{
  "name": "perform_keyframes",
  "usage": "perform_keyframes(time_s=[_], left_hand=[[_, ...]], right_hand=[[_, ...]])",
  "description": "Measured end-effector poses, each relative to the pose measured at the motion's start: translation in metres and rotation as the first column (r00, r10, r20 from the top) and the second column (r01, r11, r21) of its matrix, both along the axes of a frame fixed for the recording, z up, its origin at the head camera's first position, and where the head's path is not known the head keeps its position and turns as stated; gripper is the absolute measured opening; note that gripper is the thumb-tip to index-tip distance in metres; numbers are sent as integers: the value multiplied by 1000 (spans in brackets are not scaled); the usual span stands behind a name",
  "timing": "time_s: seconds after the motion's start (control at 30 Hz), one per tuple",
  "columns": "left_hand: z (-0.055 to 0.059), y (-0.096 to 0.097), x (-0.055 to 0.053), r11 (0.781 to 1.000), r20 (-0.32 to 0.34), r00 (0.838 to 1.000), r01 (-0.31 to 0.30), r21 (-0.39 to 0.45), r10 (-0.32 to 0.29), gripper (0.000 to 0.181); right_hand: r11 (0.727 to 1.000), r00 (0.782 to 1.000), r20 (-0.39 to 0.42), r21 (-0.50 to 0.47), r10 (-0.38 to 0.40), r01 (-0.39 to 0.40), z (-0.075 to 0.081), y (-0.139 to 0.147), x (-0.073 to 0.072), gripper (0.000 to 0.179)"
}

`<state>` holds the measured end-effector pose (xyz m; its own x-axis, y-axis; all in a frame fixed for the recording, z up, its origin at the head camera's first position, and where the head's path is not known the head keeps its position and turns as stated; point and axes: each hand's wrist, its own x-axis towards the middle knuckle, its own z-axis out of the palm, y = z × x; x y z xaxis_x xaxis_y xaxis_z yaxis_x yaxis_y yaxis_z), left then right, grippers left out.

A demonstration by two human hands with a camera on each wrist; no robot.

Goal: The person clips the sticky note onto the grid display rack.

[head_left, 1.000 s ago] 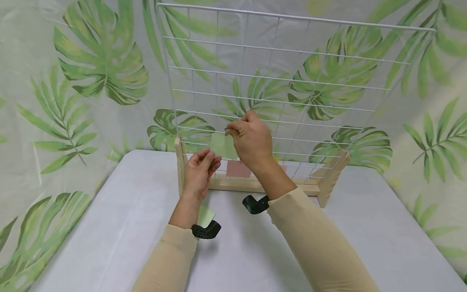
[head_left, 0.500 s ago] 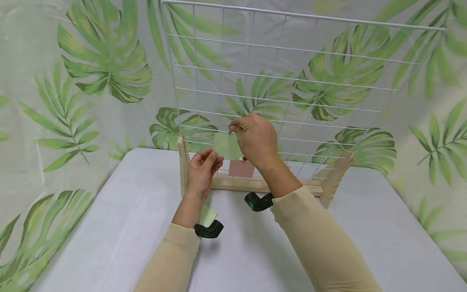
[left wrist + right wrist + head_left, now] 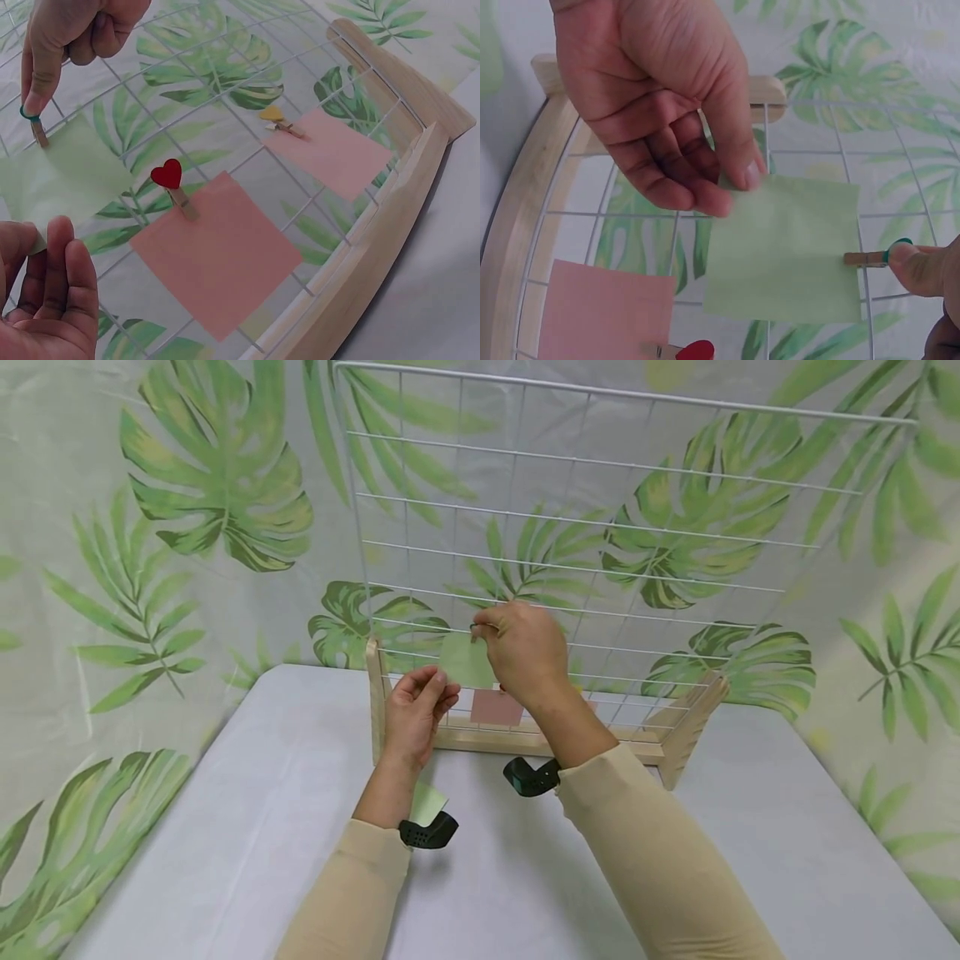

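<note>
A light green paper square (image 3: pixel 784 251) lies against the white wire grid (image 3: pixel 600 533). My left hand (image 3: pixel 414 714) pinches its lower corner between thumb and fingertips. At the paper's top edge my right hand (image 3: pixel 528 652) pinches a small wooden clothespin (image 3: pixel 866 259) with a green decoration, its tip over the paper's edge. Below and to the right hangs a pink paper square (image 3: pixel 217 255), held on the grid by a clothespin with a red heart (image 3: pixel 166 174). Another pink paper (image 3: pixel 334 154) hangs farther along from a clothespin with a yellow decoration (image 3: pixel 271 114).
A wooden stand (image 3: pixel 487 740) with two side supports bears the grid on the white-covered table (image 3: pixel 247 827). Another light green paper (image 3: pixel 426 803) shows on the table beside my left wrist. A leaf-patterned sheet (image 3: pixel 217 460) hangs behind.
The view has shifted slightly. My right hand has dipped a little at the paper's top edge; my left hand keeps its pinch on the lower corner.
</note>
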<state>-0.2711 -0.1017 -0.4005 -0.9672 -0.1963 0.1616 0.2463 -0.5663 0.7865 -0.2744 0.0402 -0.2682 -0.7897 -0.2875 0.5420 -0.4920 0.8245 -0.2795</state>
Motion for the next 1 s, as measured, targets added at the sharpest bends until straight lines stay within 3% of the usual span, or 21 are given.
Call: perform_keyframes(time_s=[0.23, 0.53, 0.77, 1.0], left_hand=[[0, -2, -1, 1000, -18, 1000, 21, 15, -20, 19], [2, -2, 0, 1000, 16, 1000, 9, -2, -9, 14], [4, 0, -1, 1000, 17, 1000, -21, -19, 21, 14], [4, -1, -1, 996, 23, 998, -59, -65, 60, 15]], right_hand=[[1000, 1000, -15, 6, 0, 0, 1, 0, -1, 17], [997, 997, 67, 68, -39, 34, 6, -2, 0, 23], [996, 992, 109, 68, -70, 63, 7, -2, -1, 29], [999, 993, 109, 29, -49, 46, 7, 1, 3, 31]])
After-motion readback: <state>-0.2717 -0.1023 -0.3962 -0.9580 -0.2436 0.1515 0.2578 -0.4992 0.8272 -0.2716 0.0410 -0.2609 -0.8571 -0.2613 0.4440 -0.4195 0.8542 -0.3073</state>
